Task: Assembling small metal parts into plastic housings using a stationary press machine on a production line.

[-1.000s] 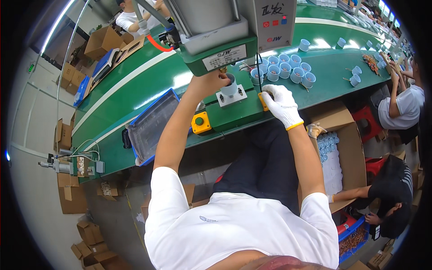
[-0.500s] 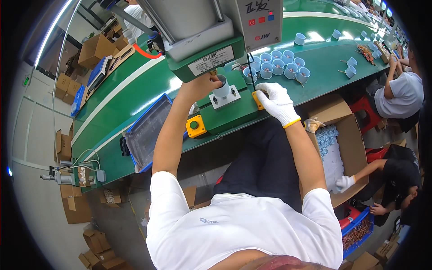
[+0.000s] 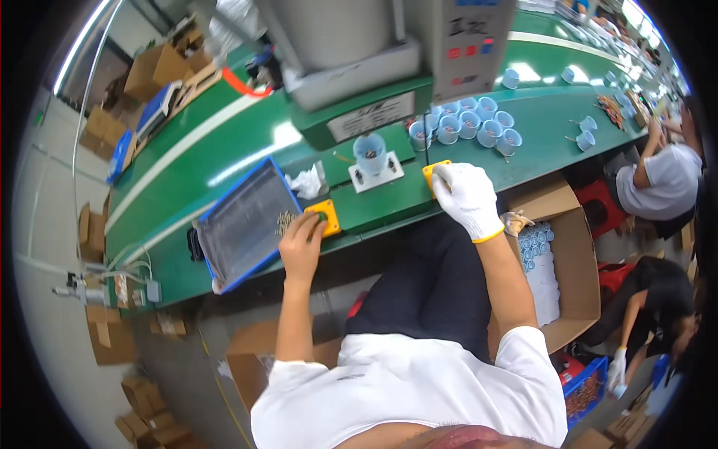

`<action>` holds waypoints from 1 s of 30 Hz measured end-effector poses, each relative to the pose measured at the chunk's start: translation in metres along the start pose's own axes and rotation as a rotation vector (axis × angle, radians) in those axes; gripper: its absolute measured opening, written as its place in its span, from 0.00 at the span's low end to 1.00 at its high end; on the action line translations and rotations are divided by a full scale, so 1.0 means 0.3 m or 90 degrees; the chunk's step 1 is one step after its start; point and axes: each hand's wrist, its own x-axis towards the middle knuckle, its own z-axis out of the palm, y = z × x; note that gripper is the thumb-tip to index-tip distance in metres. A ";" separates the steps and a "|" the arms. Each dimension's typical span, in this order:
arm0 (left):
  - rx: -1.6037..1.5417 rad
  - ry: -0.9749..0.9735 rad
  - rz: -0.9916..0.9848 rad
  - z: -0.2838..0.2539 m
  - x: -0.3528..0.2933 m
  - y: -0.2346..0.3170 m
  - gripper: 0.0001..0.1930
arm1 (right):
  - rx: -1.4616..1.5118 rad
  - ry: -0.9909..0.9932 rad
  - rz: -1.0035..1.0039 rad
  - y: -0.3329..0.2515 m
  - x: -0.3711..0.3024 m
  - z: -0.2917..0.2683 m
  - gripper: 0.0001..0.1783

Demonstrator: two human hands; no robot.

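Observation:
My bare left hand (image 3: 301, 243) rests its spread fingertips on the green button of the left yellow button box (image 3: 329, 222). At the right yellow box (image 3: 431, 170), my white-gloved right hand (image 3: 465, 193) lies over the button, its fingers stretched forward and partly hiding it. Between the two boxes, a light-blue translucent cup (image 3: 370, 161) with small parts inside stands upright on a bolted metal plate (image 3: 388, 178). Above the cup hangs the green head of a press (image 3: 359, 123). Neither hand holds anything visible.
Several similar blue cups (image 3: 469, 123) stand behind my right hand. A blue-rimmed tray (image 3: 247, 239) with small brass-coloured parts (image 3: 285, 221) lies left, beside crumpled plastic (image 3: 307, 182). An open carton (image 3: 580, 262) of cups stands at my right. Co-workers (image 3: 662, 179) sit farther right.
My left hand has left the cup under the press and come down to the left button box, uncovering the cup. My right hand stays at its box. The view has shifted slightly.

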 end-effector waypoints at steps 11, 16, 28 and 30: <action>-0.070 -0.187 0.128 -0.123 0.148 -0.134 0.09 | 0.023 0.024 0.006 0.036 -0.027 0.071 0.15; -0.032 -0.190 -0.124 -0.387 0.145 -0.360 0.13 | 0.102 -0.048 0.144 0.058 -0.073 0.095 0.23; -0.004 -0.516 -0.009 -0.541 0.110 -0.563 0.14 | 0.239 -0.035 0.285 0.192 -0.092 0.137 0.20; -0.005 -0.486 0.050 -0.528 0.108 -0.561 0.14 | 0.223 -0.031 0.314 0.205 -0.080 0.138 0.19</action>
